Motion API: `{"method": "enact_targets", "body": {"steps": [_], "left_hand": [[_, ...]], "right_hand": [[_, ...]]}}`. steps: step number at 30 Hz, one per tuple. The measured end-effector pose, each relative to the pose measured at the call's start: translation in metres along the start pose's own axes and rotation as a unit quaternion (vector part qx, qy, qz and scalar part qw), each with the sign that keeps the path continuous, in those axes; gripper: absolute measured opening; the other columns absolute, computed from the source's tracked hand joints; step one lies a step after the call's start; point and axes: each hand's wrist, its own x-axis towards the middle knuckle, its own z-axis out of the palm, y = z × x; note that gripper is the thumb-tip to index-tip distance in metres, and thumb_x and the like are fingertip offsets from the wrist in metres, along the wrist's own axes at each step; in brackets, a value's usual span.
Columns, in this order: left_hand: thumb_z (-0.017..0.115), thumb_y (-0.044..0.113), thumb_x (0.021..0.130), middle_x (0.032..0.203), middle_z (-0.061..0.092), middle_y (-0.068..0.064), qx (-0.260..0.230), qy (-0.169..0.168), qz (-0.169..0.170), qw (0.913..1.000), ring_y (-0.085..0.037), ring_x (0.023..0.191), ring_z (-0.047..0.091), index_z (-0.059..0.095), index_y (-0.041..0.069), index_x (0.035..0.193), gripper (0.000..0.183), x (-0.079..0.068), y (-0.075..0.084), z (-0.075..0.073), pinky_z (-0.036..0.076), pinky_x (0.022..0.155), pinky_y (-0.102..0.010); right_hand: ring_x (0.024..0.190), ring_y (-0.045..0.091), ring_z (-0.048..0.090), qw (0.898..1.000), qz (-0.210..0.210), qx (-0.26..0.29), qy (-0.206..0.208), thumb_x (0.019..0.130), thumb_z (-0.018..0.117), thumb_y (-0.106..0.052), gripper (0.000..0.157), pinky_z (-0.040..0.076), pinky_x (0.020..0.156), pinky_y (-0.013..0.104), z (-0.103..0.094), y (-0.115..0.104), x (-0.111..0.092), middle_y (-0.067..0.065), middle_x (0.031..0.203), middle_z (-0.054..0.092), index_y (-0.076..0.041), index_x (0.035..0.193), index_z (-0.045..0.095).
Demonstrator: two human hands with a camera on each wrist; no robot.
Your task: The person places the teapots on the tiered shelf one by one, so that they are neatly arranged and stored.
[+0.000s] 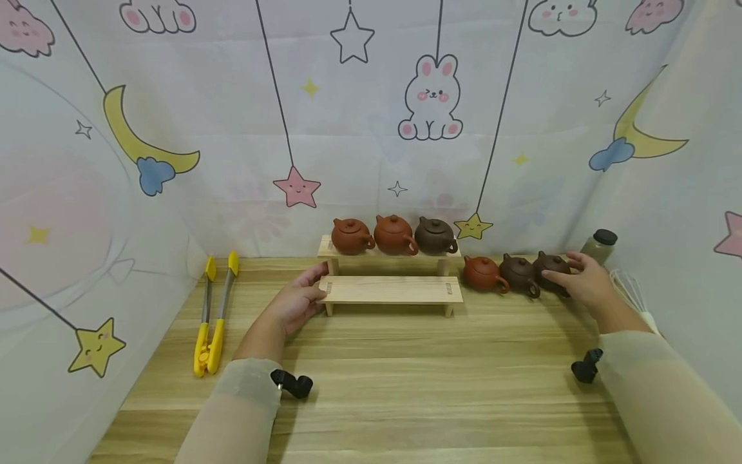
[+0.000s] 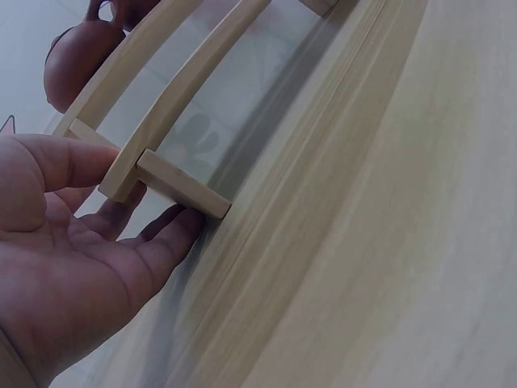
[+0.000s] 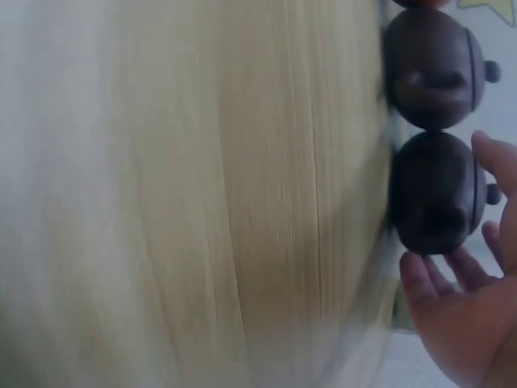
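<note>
At the left end of a two-step wooden stand (image 1: 391, 290), my left hand (image 1: 298, 299) grips the lower step, thumb against the board's end and fingers by its leg (image 2: 184, 184). Three teapots sit on the upper step: two reddish-brown ones (image 1: 350, 237) (image 1: 393, 235) and a dark brown one (image 1: 435, 236). Right of the stand, a reddish-brown teapot (image 1: 482, 273) and two dark brown teapots stand in a row on the table. My right hand (image 1: 585, 283) holds the rightmost dark teapot (image 3: 432, 194), thumb by its lid and fingertips at its side. The other dark teapot (image 3: 428, 69) is beside it.
Yellow-tipped tongs (image 1: 214, 319) lie at the left of the wooden table (image 1: 429, 386). Behind my right hand are a jar with a black lid (image 1: 603, 241) and a whisk (image 1: 632, 290). A printed white curtain (image 1: 359, 129) encloses the back and sides.
</note>
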Motion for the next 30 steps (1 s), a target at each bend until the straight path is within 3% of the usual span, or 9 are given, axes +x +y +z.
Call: {"method": "enact_targets", "body": {"steps": [7, 19, 30], "left_hand": [[0.042, -0.006, 0.102, 0.181, 0.013, -0.008, 0.000, 0.002, -0.003, 1.0000, -0.030, 0.148, 0.040, 0.021, 0.013, 0.173, 0.076, -0.0005, 0.0002, 0.0003, 0.038, 0.119, -0.044], [0.042, -0.007, 0.101, 0.181, 0.013, -0.009, 0.000, 0.000, 0.000, 1.0000, -0.030, 0.149, 0.039, 0.019, 0.011, 0.173, 0.077, -0.0005, 0.0018, 0.0020, 0.041, 0.116, -0.040], [0.042, -0.008, 0.101, 0.181, 0.013, -0.010, 0.004, -0.001, 0.004, 1.0000, -0.026, 0.143, 0.043, 0.020, 0.010, 0.172, 0.077, -0.0005, 0.0008, 0.0008, 0.045, 0.109, -0.036]], "right_hand": [[0.155, 0.063, 0.020, 1.000, 0.021, -0.008, -0.014, 0.100, 0.069, -0.053, 0.107, 0.029, 0.122, 0.074, 0.0025, -0.0028, 0.0062, 0.040, 0.172, 0.013, 0.002, 0.170, 0.010], [0.153, 0.063, 0.021, 0.998, 0.030, -0.051, 0.006, 0.100, 0.067, -0.057, 0.104, 0.028, 0.121, 0.074, 0.0038, 0.0012, 0.0095, 0.042, 0.169, 0.019, 0.002, 0.169, 0.018], [0.155, 0.062, 0.020, 0.999, 0.014, -0.010, 0.046, 0.100, 0.069, -0.055, 0.101, 0.029, 0.120, 0.075, 0.0027, -0.0028, 0.0002, 0.035, 0.174, 0.016, 0.000, 0.169, 0.021]]}}
